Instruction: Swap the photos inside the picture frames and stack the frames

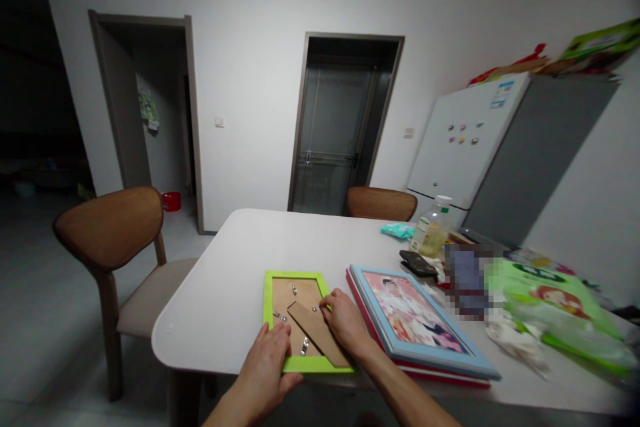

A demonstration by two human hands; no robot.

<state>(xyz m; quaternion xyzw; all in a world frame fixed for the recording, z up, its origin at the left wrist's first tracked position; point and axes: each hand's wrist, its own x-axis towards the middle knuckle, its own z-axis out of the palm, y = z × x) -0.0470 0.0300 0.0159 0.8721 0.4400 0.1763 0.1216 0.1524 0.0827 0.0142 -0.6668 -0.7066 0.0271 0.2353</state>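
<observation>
A lime green photo frame lies face down near the front edge of the white table, its brown backing board showing. Small metal clips sit on the board, and a brown stand flap slants across it. My left hand rests on the frame's left side, fingers spread, thumb at the lower edge. On the right side, my right hand has its fingers bent together at a clip near the frame's inner edge; whether they pinch anything is too small to tell.
Right of the green frame, a blue frame lies on a red one. Beyond are a bottle, a black object and a green package. Chairs stand around the white table.
</observation>
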